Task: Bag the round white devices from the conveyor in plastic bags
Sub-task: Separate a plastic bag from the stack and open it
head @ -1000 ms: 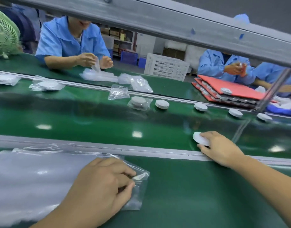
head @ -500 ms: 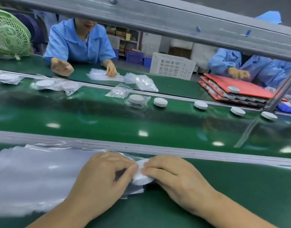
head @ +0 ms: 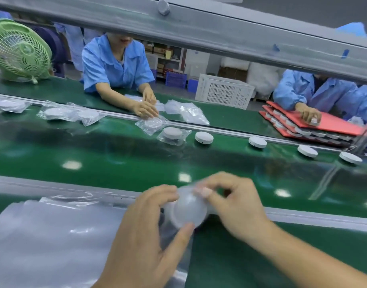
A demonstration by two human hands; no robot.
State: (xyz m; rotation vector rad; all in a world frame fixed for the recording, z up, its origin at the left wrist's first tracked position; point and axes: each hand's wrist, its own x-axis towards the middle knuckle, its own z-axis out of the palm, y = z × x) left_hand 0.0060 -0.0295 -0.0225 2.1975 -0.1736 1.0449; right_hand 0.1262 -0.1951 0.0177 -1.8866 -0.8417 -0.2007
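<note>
A round white device (head: 188, 210) sits inside a clear plastic bag, held up just above the near green bench between both hands. My left hand (head: 145, 231) grips the bag and device from the left and below, thumb under the disc. My right hand (head: 234, 204) pinches the bag's top edge on the right. A stack of flat clear bags (head: 53, 235) lies at the lower left. On the green conveyor (head: 116, 163) behind, several bare white devices (head: 203, 137) stand in a row to the right, and several bagged ones (head: 174, 135) lie to the left.
A grey rail (head: 53, 187) divides the bench from the belt. A grey overhead beam (head: 199, 32) crosses the top. Across the belt, people in blue coats work; one bags a device (head: 152, 123). Red trays (head: 315, 125) of devices sit far right, a green fan (head: 20, 50) far left, a white crate (head: 224, 90) behind.
My right hand brought a device from the belt to the bag under my left hand. The device went into the bag, and both hands lifted it off the stack.
</note>
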